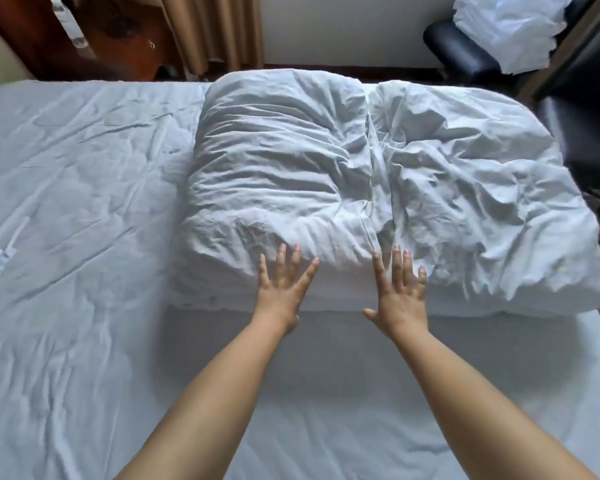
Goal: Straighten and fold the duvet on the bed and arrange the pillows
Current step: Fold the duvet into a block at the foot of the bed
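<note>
A white, creased duvet [378, 188] lies folded into a thick bundle on the right half of the bed [66, 220], with a seam down its middle. My left hand [283, 289] is flat against the near edge of its left part, fingers spread. My right hand [400, 294] presses the near edge just right of the seam, also with fingers spread. Neither hand holds anything. A white pillow or linen bundle [506, 26] rests on a dark chair at the upper right.
The dark chair [465, 53] stands beyond the bed's far right corner. Brown curtains [212, 29] and a wooden piece of furniture [94, 39] are behind the bed. The wrinkled sheet covers the bed's left half and near side.
</note>
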`<state>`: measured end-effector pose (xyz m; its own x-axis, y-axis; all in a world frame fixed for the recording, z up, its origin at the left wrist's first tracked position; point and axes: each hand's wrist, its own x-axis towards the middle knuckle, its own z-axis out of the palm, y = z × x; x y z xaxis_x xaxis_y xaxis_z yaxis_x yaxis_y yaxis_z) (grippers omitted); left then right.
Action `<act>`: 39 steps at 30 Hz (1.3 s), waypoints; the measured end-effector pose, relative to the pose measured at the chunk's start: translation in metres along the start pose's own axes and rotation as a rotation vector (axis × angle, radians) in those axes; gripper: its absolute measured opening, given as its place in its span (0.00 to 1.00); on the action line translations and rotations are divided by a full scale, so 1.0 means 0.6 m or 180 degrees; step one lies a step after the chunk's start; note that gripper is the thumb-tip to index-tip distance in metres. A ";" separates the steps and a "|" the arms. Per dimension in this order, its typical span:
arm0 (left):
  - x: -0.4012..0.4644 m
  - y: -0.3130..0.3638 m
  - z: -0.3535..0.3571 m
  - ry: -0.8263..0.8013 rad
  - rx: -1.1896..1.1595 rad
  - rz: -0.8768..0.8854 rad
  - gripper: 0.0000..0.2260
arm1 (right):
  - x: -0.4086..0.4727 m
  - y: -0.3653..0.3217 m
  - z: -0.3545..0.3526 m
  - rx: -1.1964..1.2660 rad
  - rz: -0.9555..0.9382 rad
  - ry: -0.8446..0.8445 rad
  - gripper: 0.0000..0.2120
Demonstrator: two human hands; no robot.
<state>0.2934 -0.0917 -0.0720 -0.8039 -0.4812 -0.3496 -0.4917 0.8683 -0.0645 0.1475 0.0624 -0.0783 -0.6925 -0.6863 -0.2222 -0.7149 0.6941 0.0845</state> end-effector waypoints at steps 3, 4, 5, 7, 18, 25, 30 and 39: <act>0.063 0.057 0.015 -0.0055 0.0078 0.0172 0.49 | 0.029 0.060 0.049 0.0111 0.0241 -0.0101 0.65; 0.082 0.074 0.023 -0.0072 0.0100 0.0172 0.50 | 0.038 0.079 0.064 0.0108 0.0247 -0.0102 0.66; 0.098 0.090 0.032 -0.0080 0.0118 0.0158 0.51 | 0.047 0.096 0.082 0.0068 0.0207 -0.0115 0.66; 0.127 0.118 0.052 -0.0055 0.0174 0.0110 0.53 | 0.062 0.121 0.117 -0.0044 0.0037 -0.0152 0.65; 0.223 0.167 0.171 -0.0043 0.0834 -0.0136 0.33 | 0.137 0.178 0.285 -0.0534 -0.0831 0.0644 0.64; 0.265 0.170 0.207 0.0582 0.0969 0.0063 0.23 | 0.194 0.165 0.297 -0.0783 -0.0807 0.0714 0.21; 0.263 0.163 0.215 0.1296 0.0716 0.0238 0.22 | 0.206 0.154 0.268 -0.0735 -0.0833 0.1007 0.12; 0.193 0.150 0.106 0.1558 0.0678 0.0564 0.15 | 0.152 0.144 0.175 -0.0493 -0.0585 0.0941 0.17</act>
<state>0.1773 -0.0619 -0.1780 -0.9545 -0.2814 0.0990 -0.2975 0.9216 -0.2492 0.0327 0.0826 -0.1931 -0.5332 -0.8450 0.0406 -0.8201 0.5281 0.2202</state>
